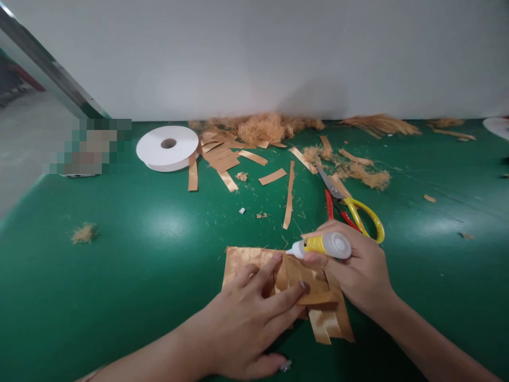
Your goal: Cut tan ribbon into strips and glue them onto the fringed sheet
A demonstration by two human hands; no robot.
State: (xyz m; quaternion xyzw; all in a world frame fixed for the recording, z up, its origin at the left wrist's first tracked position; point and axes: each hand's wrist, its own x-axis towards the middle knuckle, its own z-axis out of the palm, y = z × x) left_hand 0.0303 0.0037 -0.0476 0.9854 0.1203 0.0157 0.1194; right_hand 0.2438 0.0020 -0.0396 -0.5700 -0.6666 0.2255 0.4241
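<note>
My left hand (248,315) lies with fingers spread over a piece made of tan ribbon strips (312,281), pressing it on the green table. In my right hand (366,270) is a small white glue bottle (332,245) with a yellow label. The bottle is tilted, its nozzle pointing left at the piece's upper edge, close to my left index fingertip. Whether glue is coming out cannot be made out. Some strips hang loose at the lower right of the piece. Just beyond my right hand lie scissors (338,196) with one red and one yellow handle.
A white tape roll (167,148) lies at the back left beside cut tan strips (225,159). Frayed tan fibre (262,128) is heaped along the pale wall (238,63). Loose strips and scraps litter the green table (119,286). A blurred-out patch (93,148) covers the left edge.
</note>
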